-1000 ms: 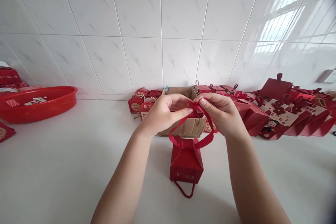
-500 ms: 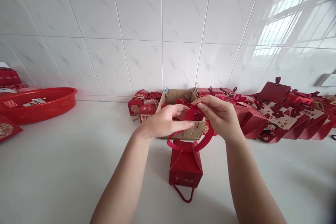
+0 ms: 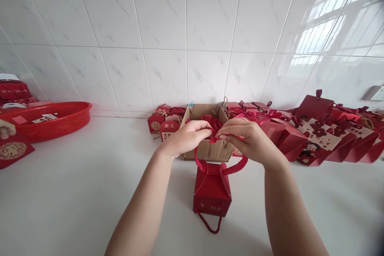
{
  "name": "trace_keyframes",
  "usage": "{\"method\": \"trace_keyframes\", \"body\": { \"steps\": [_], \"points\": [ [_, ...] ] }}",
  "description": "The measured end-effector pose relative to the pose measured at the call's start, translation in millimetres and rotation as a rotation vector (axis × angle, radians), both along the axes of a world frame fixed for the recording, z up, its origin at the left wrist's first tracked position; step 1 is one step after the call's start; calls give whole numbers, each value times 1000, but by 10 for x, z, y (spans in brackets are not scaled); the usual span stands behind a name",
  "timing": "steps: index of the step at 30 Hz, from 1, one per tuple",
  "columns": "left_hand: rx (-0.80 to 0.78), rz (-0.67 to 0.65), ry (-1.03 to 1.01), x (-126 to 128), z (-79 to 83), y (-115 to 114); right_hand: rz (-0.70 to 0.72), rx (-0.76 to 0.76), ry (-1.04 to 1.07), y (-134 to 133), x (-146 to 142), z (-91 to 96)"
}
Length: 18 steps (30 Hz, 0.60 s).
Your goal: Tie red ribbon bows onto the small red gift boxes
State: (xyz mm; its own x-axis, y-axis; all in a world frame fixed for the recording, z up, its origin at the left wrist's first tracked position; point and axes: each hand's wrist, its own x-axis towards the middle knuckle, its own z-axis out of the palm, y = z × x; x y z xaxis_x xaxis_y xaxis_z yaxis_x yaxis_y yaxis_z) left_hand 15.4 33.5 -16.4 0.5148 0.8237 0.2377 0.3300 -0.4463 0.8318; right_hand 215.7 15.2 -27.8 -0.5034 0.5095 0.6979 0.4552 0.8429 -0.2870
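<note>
A small red gift box [image 3: 212, 194] stands on the white table in front of me, its curved top flaps folded together and a twisted cord handle [image 3: 213, 230] hanging toward me. Red ribbon [image 3: 237, 167] threads through the flaps and rises in two ends on either side. Above the box, my left hand [image 3: 192, 136] pinches one part of the ribbon between thumb and fingers. Close beside it, my right hand [image 3: 247, 138] pinches another part, the fingertips nearly meeting. The fingers partly hide the ribbon there.
Behind my hands, a cardboard box [image 3: 207, 152] holds red ribbons. Small red boxes [image 3: 169, 127] stand left of it; several red gift boxes [image 3: 288, 140] line the wall at right. A red basin [image 3: 66, 122] is at left, near another person's hand [image 3: 6, 129] and a red box [image 3: 16, 150].
My hands have turned inward and brought their fingertips together on the ribbon, a little lower. At the far left, another person's hand has come into view.
</note>
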Motion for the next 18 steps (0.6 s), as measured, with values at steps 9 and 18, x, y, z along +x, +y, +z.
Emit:
{"method": "trace_keyframes", "body": {
  "steps": [9,18],
  "points": [
    [-101,127,-28,14,61,-42,-186,64,-132,3,-35,-21],
    [-34,201,44,-32,73,-61,-132,66,-103,13,-4,-13]
  ]
}}
